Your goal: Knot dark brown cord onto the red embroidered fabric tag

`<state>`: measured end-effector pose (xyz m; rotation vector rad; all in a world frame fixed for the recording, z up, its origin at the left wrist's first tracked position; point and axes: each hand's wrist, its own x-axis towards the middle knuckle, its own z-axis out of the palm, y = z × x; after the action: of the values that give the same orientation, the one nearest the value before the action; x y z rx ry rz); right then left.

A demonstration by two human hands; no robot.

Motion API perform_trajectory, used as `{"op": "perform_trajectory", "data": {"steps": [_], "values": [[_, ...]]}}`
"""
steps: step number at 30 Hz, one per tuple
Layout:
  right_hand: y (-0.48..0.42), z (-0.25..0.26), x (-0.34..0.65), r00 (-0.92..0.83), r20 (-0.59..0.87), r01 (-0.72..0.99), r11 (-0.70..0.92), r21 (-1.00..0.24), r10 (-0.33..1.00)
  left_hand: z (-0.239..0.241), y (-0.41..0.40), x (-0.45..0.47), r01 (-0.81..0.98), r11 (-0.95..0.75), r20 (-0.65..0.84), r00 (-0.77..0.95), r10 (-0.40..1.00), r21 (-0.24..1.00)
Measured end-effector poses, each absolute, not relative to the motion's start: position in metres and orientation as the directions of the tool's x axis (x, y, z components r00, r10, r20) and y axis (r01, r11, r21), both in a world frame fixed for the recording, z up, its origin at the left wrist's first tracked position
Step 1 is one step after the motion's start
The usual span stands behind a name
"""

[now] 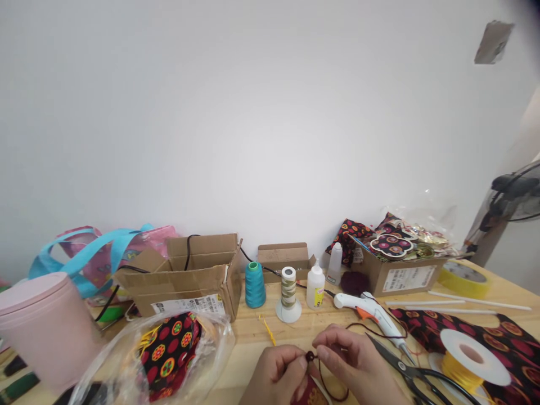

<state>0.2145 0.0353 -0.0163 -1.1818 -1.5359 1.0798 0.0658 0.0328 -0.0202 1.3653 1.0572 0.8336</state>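
My left hand [280, 368] is closed in a pinch at a small dark red knot or bead [310, 355] on a thin cord. My right hand [352, 360] is just to its right, with thumb and forefinger closed on the dark red cord [321, 378], which loops down between the hands. Beneath my left fingers shows part of a dark red piece with gold markings [311, 392]; my fingers and the bottom edge of the view hide the rest. Black-handled scissors [407, 368] lie right of my right hand, beside a white hot glue gun [371, 315].
A yellow ribbon spool [475, 360] rests on patterned fabric [417, 326] at right. Behind stand a teal thread cone [255, 286], another thread cone [288, 289] and a glue bottle [315, 286]. Cardboard boxes [189, 278], a plastic bag [219, 340] and a pink canister [46, 326] occupy the left.
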Motion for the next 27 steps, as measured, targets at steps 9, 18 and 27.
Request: {"op": "perform_trajectory", "data": {"steps": [9,18,27], "values": [[0.034,-0.021,0.211,-0.199,0.173,0.24,0.219,-0.946,0.965,-0.026,0.032,0.068,0.079,0.126,-0.146,0.36,0.922,0.989],[0.034,-0.016,0.212,-0.229,0.122,0.074,0.143,-0.987,0.966,-0.026,0.033,0.062,-0.081,0.199,-0.153,0.386,0.91,0.977],[0.034,-0.014,0.213,-0.336,0.048,-0.201,-0.022,-0.979,0.941,-0.036,0.035,0.066,-0.114,0.22,-0.157,0.403,0.902,0.969]]}}
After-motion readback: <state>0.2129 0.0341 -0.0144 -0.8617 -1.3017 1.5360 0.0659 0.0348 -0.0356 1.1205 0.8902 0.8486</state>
